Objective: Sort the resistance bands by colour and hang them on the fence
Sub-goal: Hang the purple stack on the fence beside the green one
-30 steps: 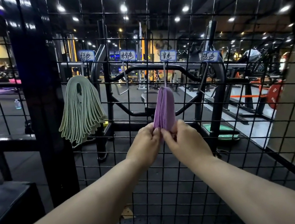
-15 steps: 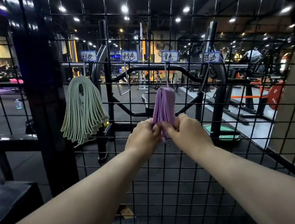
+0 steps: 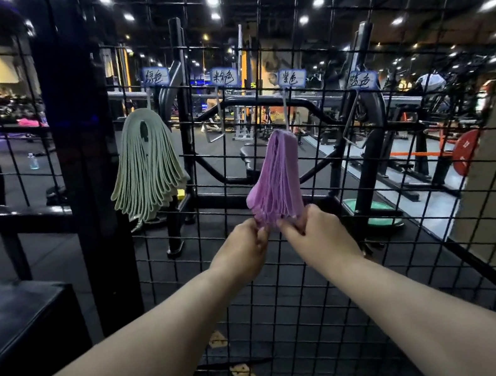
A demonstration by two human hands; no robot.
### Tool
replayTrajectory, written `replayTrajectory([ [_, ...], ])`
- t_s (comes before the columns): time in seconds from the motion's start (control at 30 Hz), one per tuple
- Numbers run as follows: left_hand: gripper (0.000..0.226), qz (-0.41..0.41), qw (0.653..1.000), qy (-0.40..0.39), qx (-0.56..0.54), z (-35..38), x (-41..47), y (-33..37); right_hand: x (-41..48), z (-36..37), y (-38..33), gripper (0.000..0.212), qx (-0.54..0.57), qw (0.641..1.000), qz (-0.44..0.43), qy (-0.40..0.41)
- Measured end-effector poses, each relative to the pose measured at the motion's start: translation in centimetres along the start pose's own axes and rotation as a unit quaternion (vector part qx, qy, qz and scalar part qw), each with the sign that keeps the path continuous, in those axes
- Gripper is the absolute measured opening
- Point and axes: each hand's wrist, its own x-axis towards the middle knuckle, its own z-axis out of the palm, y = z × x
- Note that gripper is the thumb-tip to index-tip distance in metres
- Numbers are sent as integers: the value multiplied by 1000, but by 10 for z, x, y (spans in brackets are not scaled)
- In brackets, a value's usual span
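While both bare arms reach forward, the black wire fence [image 3: 95, 214] fills the view. Green bands [image 3: 146, 166] hang on it in 1 wide bunch at the left, under the 绿色 card [image 3: 155, 76]. Purple bands [image 3: 277, 176] hang in 1 narrower bunch further right, under the 紫色 card [image 3: 291, 77]. The left hand [image 3: 241, 252] and right hand [image 3: 318, 238], side by side, each pinch the lower ends of the purple bands with curled fingers. Between those 2 cards sits the 粉色 card [image 3: 224, 76], and rightmost the 蓝色 card [image 3: 362, 80]. All 4 are small and handwritten.
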Motion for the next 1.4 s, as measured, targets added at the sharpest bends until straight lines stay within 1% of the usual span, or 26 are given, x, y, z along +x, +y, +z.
replayTrajectory([
  [0.07, 29, -8, 1000, -1, 7, 1, -6, -2, -5, 2, 0, 37, -2, 1000, 3, -6],
  [0.17, 36, -24, 999, 2, 34, -1, -13, -1, -7, 5, 4, 22, 13, 998, 43, -32],
  [0.23, 36, -35, 998, 5, 45, -6, -18, 3, -6, 7, 6, 17, 87, 990, 99, -51],
  [0.3, 32, -43, 998, 7, 44, -9, -21, 6, -5, 10, 4, 17, 178, 968, 164, -68],
  [0.33, 30, -47, 998, 8, 40, -10, -22, 7, -7, 10, 1, 18, 239, 946, 205, -79],
  [0.37, 29, -55, 998, 11, 33, -10, -22, 7, -7, 8, -3, 20, 317, 910, 250, -89],
  [0.43, 27, -88, 996, 21, -15, -10, -20, 7, -8, 1, -9, 31, 479, 809, 323, -106],
  [0.47, 27, -121, 989, 25, -78, -9, -17, 10, -6, -3, -11, 38, 548, 753, 346, -111],
  [0.5, 26, -162, 973, 25, -163, -9, -14, 14, -3, -7, -12, 47, 600, 705, 361, -111],
  [0.53, 25, -208, 944, 19, -256, -9, -12, 20, 0, -11, -14, 55, 630, 674, 369, -114],
  [0.57, 25, -248, 908, 12, -338, -11, -11, 26, 3, -14, -15, 61, 644, 656, 375, -120],
  [0.6, 25, -276, 876, 7, -395, -12, -12, 30, 5, -15, -17, 64, 651, 646, 378, -130],
  [0.67, 25, -299, 835, -1, -463, -13, -11, 34, 7, -18, -19, 67, 653, 639, 378, -147],
  [0.73, 30, -297, 814, -16, -500, -15, -9, 35, 8, -19, -21, 66, 657, 633, 379, -157],
  [0.77, 36, -296, 808, -28, -508, -14, -8, 36, 9, -19, -21, 65, 660, 628, 380, -159],
  [0.83, 49, -297, 803, -51, -515, -13, -3, 37, 11, -19, -21, 63, 668, 619, 381, -159],
  [0.9, 52, -297, 798, -64, -521, -11, 2, 36, 12, -19, -20, 63, 671, 613, 384, -161],
  [1.1, 45, -294, 785, -54, -542, -8, 6, 35, 18, -19, -16, 54, 679, 605, 382, -166],
  [1.2, 41, -287, 779, -35, -557, -9, 7, 37, 20, -20, -16, 45, 695, 584, 384, -167],
  [1.27, 39, -286, 775, -31, -562, -11, 8, 38, 21, -21, -15, 43, 703, 572, 385, -174],
  [1.4, 39, -293, 763, -20, -576, -14, 10, 41, 22, -21, -14, 42, 694, 585, 376, -186],
])
